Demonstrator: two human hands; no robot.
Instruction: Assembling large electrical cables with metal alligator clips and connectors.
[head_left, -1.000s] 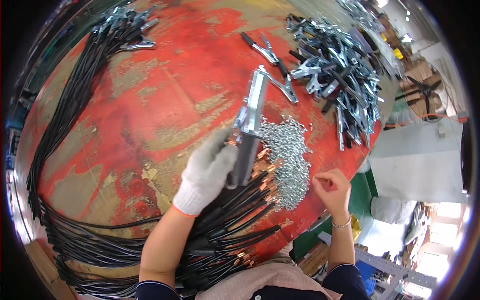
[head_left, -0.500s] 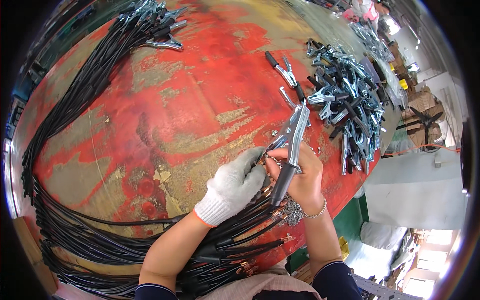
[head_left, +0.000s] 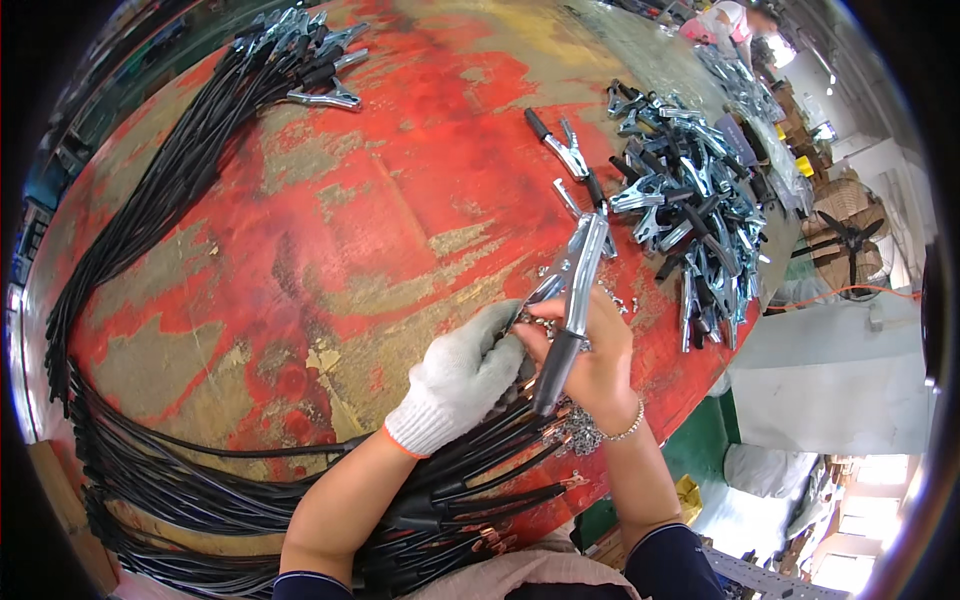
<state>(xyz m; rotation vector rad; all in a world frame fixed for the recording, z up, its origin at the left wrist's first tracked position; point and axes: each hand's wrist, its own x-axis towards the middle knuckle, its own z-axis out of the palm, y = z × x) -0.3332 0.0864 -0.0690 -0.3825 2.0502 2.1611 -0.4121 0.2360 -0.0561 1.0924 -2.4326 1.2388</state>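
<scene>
While both hands meet over the near right part of the tabletop (head_left: 330, 240), a metal clamp (head_left: 578, 280) with a black handle stands tilted between them, its silver jaws pointing up and away and its handle pointing down toward the person. The right hand (head_left: 592, 362), bare and wearing a thin bracelet, is closed around the handle and the clamp's lower body. The left hand (head_left: 462, 378), in a white knit glove with an orange cuff, is curled against the clamp from the left, its fingertips touching the metal near the hinge; whether it pinches a small part there I cannot tell. Just under the hands lies a heap of small shiny screws (head_left: 585, 432), mostly covered by the right wrist. Black cables (head_left: 470, 480) with copper ends fan out below the hands toward the near edge, and the same bundle runs in a long arc along the left rim up to a cluster of finished clamps (head_left: 305, 55) at the far left. Two loose clamps (head_left: 560, 145) lie beyond the hands, and farther right a big pile of clamps (head_left: 690, 205) covers the right side of the worn red surface. Past the edge stands a fan (head_left: 838, 240), and another person (head_left: 722, 20) works at the far top.
</scene>
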